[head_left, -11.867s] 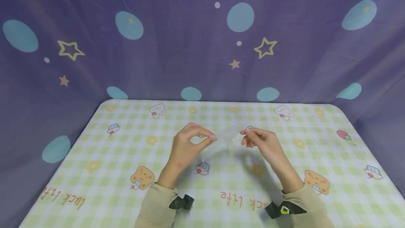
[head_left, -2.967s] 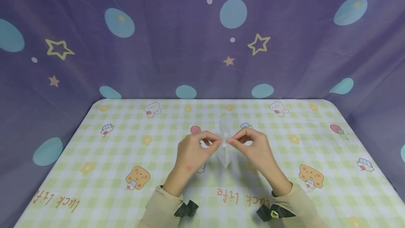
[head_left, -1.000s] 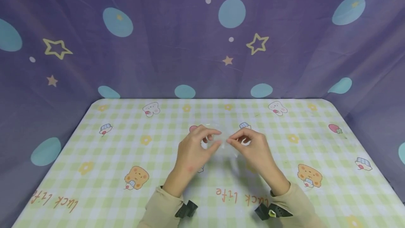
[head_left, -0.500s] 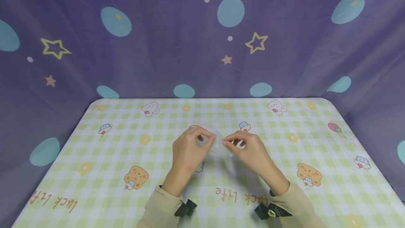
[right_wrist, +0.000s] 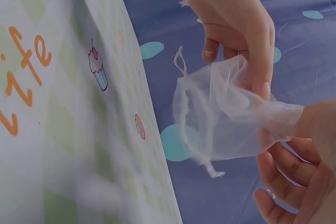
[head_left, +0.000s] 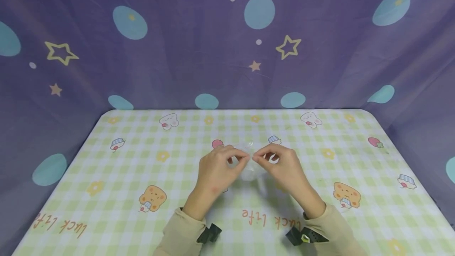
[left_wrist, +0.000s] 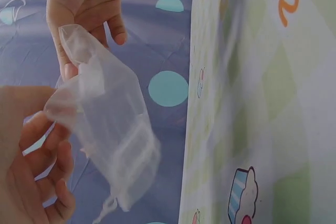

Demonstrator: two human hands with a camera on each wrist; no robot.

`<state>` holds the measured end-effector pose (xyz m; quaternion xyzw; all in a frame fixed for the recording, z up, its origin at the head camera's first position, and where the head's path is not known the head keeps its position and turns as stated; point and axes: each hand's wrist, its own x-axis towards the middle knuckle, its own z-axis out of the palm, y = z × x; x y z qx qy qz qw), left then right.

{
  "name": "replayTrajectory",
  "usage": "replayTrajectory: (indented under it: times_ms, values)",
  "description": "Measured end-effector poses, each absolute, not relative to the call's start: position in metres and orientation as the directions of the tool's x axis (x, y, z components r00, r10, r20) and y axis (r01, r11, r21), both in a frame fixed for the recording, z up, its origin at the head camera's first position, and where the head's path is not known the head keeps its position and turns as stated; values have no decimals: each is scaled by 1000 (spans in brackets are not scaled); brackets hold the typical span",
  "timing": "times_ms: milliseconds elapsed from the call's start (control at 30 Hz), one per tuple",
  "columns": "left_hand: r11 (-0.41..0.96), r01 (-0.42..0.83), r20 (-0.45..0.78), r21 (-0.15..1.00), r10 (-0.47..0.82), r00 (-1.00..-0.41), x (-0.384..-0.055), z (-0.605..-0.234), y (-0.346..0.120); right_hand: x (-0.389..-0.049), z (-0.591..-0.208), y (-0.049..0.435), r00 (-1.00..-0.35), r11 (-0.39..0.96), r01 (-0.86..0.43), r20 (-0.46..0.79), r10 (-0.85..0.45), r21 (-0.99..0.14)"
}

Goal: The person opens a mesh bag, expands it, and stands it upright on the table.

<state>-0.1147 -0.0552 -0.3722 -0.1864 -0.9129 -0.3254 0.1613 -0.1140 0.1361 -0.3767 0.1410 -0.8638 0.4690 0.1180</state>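
A small sheer white drawstring pouch [head_left: 247, 173] hangs above the table between my hands. My left hand [head_left: 218, 169] pinches its upper edge between thumb and index finger. Opposite it, my right hand [head_left: 284, 165] pinches the same edge, the two sets of fingertips nearly meeting. Seen from the left wrist, the pouch [left_wrist: 118, 121] droops in soft folds, with a thin cord loop [left_wrist: 106, 209] at its lower end. In the right wrist view the pouch [right_wrist: 210, 114] shows a cord loop [right_wrist: 180, 60] at one corner and a knotted cord end [right_wrist: 214, 171] at the other.
A table with a green-and-white checked cloth [head_left: 177, 216] lies under the hands, printed with bears, cupcakes and flowers. Behind its far edge hangs a purple curtain [head_left: 170, 70] with stars and teal ovals. Dark wrist cameras [head_left: 209, 234] sit at the sleeves.
Earlier the pouch was stretched between hands held wider apart. The left fingers parted about a second ago, then pinched again. Since half a second ago the left hand has moved right, closer to the right fingertips.
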Motion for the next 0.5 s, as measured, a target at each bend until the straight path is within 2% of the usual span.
replayTrajectory:
  times_ms: [267, 500]
  values:
    - [749, 369, 427, 551, 127, -895, -116, -372, -57, -109, -369, 134, -955, 459, -296, 265, -132, -838]
    - [766, 349, 451, 539, 88, -888, -116, -374, -58, -106, -365, 134, -954, 455, -298, 273, -121, -839]
